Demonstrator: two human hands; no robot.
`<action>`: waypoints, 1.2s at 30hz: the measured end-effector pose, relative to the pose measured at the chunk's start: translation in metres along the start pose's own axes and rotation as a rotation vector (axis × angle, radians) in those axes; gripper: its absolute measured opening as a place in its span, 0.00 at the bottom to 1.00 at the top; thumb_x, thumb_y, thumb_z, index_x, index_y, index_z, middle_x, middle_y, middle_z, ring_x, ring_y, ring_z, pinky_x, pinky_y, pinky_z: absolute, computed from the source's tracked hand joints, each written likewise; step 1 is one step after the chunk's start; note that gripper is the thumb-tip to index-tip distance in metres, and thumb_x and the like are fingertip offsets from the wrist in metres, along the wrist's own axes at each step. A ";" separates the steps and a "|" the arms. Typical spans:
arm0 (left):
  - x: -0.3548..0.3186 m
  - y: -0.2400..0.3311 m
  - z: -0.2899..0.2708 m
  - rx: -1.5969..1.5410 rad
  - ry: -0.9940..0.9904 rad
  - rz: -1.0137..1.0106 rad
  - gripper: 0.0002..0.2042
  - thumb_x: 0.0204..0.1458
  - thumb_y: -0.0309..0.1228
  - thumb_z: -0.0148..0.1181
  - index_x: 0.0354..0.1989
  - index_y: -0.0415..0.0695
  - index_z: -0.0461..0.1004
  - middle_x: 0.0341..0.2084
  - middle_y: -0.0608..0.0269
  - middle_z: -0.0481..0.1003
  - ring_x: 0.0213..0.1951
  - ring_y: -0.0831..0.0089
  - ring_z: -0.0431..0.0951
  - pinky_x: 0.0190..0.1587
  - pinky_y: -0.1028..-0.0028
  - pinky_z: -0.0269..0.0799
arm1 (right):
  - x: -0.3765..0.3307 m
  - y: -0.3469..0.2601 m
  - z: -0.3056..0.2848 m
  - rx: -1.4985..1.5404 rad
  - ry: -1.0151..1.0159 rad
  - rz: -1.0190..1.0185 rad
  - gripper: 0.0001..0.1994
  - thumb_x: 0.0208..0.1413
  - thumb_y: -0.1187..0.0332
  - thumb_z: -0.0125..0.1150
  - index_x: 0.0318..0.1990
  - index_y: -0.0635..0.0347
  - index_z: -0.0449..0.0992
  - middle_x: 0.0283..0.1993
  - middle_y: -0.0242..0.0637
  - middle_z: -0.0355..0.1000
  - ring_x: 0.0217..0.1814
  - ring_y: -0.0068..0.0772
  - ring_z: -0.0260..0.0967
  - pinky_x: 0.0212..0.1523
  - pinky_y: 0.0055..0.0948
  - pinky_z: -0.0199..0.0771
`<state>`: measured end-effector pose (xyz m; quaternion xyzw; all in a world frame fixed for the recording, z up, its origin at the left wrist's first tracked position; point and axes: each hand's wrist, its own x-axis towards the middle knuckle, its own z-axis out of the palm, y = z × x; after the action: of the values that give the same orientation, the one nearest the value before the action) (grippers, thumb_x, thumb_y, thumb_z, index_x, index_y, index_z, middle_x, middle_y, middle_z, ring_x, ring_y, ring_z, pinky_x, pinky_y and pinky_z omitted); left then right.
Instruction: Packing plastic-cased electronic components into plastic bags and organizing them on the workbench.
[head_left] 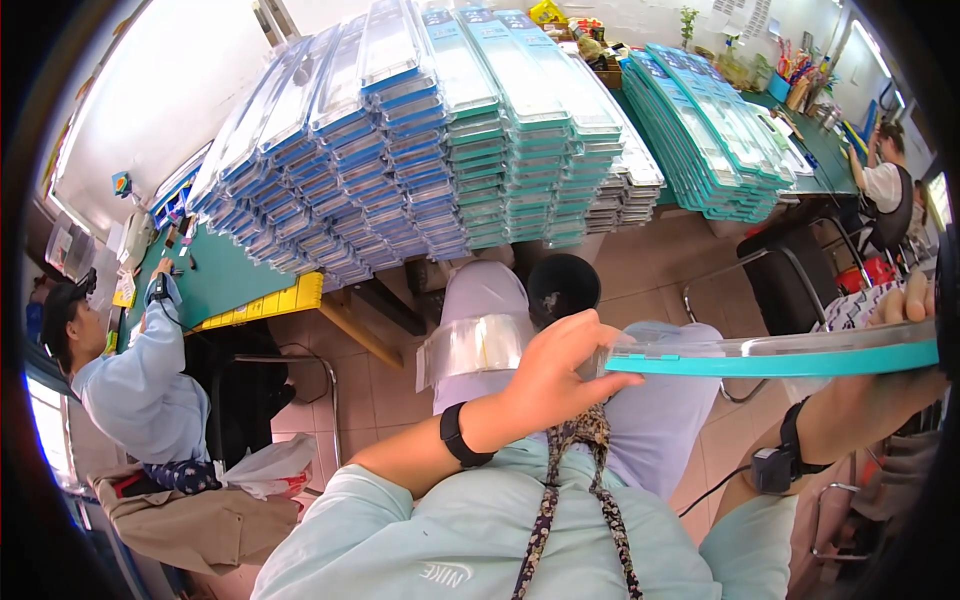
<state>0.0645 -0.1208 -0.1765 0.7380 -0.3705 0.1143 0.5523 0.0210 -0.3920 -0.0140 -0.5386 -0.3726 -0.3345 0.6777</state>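
A long, flat plastic case (pixel 770 357) with a clear top and a teal edge lies level across my lap's right side. My left hand (pixel 570 360) pinches its left end between thumb and fingers. At the far right, my right hand (pixel 908 300) grips the other end, its fingers over the top; part of that hand is cut off by the dark rim. On my left thigh rests a bundle of clear plastic film pieces (pixel 478 345), touched by neither hand. What is inside the case cannot be made out.
Tall stacks of blue-edged cases (pixel 340 150) and teal-edged cases (pixel 520 140) fill the table ahead. More teal cases (pixel 710 140) stand to the right. A black bin (pixel 563 285) is by my knees. Co-workers sit left (pixel 145 370) and far right (pixel 885 180). A chair (pixel 790 270) stands right.
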 end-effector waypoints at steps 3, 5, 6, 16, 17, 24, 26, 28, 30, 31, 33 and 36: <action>0.000 -0.003 0.009 0.044 -0.028 0.053 0.17 0.36 0.31 0.70 0.36 0.44 0.73 0.23 0.61 0.64 0.27 0.61 0.67 0.27 0.67 0.62 | 0.011 0.013 0.026 -0.587 0.048 -0.188 0.25 0.58 0.44 0.42 0.31 0.61 0.65 0.35 0.37 0.69 0.40 0.31 0.75 0.23 0.06 0.72; -0.001 -0.005 0.015 0.055 -0.060 0.090 0.17 0.36 0.31 0.70 0.36 0.44 0.73 0.23 0.60 0.65 0.27 0.61 0.67 0.27 0.67 0.62 | 0.000 0.015 0.035 -0.406 0.125 -0.052 0.23 0.56 0.46 0.49 0.36 0.61 0.62 0.35 0.34 0.62 0.37 0.26 0.65 0.28 0.11 0.65; -0.001 -0.006 0.020 0.005 -0.091 0.118 0.17 0.36 0.29 0.70 0.37 0.43 0.73 0.22 0.61 0.65 0.26 0.62 0.68 0.27 0.67 0.62 | -0.007 0.018 0.036 -0.219 0.200 0.084 0.23 0.55 0.49 0.56 0.41 0.60 0.60 0.35 0.32 0.54 0.34 0.22 0.54 0.32 0.17 0.58; -0.002 -0.013 0.030 -0.074 -0.367 0.183 0.15 0.38 0.30 0.67 0.34 0.42 0.70 0.26 0.58 0.65 0.31 0.58 0.68 0.30 0.64 0.64 | -0.013 0.041 0.052 -0.415 0.045 0.209 0.28 0.53 0.44 0.53 0.39 0.68 0.67 0.31 0.40 0.68 0.25 0.32 0.70 0.25 0.27 0.69; -0.001 -0.014 0.030 -0.077 -0.373 0.189 0.15 0.38 0.30 0.67 0.34 0.42 0.70 0.26 0.58 0.65 0.31 0.58 0.68 0.30 0.64 0.64 | -0.015 0.044 0.056 -0.345 0.068 0.207 0.27 0.53 0.46 0.55 0.38 0.68 0.67 0.31 0.40 0.67 0.25 0.33 0.71 0.25 0.28 0.71; 0.004 -0.012 0.027 -0.139 -0.378 0.156 0.14 0.37 0.27 0.67 0.32 0.40 0.69 0.24 0.58 0.64 0.29 0.58 0.67 0.30 0.64 0.63 | -0.035 0.051 0.062 -0.172 0.092 0.240 0.25 0.46 0.52 0.66 0.36 0.68 0.67 0.28 0.40 0.67 0.25 0.39 0.73 0.25 0.31 0.74; 0.008 -0.010 0.027 -0.148 -0.351 0.166 0.14 0.37 0.27 0.67 0.32 0.40 0.69 0.23 0.58 0.64 0.29 0.58 0.67 0.29 0.64 0.63 | -0.046 0.056 0.059 -0.147 0.104 0.288 0.24 0.46 0.53 0.66 0.35 0.68 0.67 0.27 0.40 0.67 0.25 0.39 0.73 0.26 0.31 0.75; 0.012 -0.010 0.027 -0.146 -0.385 0.182 0.14 0.37 0.27 0.67 0.31 0.41 0.69 0.23 0.59 0.63 0.28 0.59 0.67 0.28 0.65 0.63 | -0.059 0.062 0.058 -0.141 0.090 0.305 0.23 0.46 0.55 0.66 0.34 0.68 0.67 0.26 0.40 0.67 0.26 0.38 0.73 0.27 0.31 0.75; 0.015 -0.007 0.025 -0.134 -0.381 0.202 0.14 0.37 0.27 0.67 0.32 0.41 0.70 0.22 0.59 0.63 0.27 0.59 0.67 0.28 0.65 0.63 | -0.070 0.065 0.056 -0.141 0.081 0.324 0.22 0.46 0.56 0.67 0.34 0.68 0.67 0.26 0.40 0.67 0.27 0.38 0.73 0.28 0.31 0.76; 0.016 -0.006 0.024 -0.121 -0.376 0.207 0.14 0.37 0.27 0.67 0.32 0.41 0.70 0.22 0.59 0.63 0.27 0.60 0.67 0.28 0.65 0.63 | -0.075 0.066 0.055 -0.128 0.078 0.334 0.20 0.46 0.58 0.66 0.34 0.68 0.67 0.27 0.40 0.68 0.28 0.38 0.73 0.29 0.32 0.76; 0.020 -0.001 0.017 -0.125 -0.406 0.187 0.13 0.37 0.28 0.66 0.32 0.41 0.70 0.24 0.58 0.65 0.29 0.58 0.69 0.30 0.64 0.64 | -0.084 0.068 0.055 -0.118 0.078 0.339 0.19 0.47 0.60 0.66 0.34 0.68 0.68 0.27 0.41 0.68 0.29 0.38 0.74 0.31 0.32 0.77; 0.028 0.005 0.013 -0.138 -0.404 0.202 0.14 0.38 0.28 0.66 0.32 0.40 0.70 0.26 0.57 0.66 0.32 0.56 0.70 0.32 0.64 0.66 | -0.099 0.069 0.061 -0.043 0.089 0.433 0.17 0.47 0.63 0.65 0.36 0.68 0.69 0.30 0.42 0.71 0.32 0.38 0.74 0.37 0.35 0.76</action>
<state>0.0772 -0.1447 -0.1616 0.6655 -0.5524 -0.0065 0.5020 0.0221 -0.3136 -0.1244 -0.6050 -0.2105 -0.2124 0.7379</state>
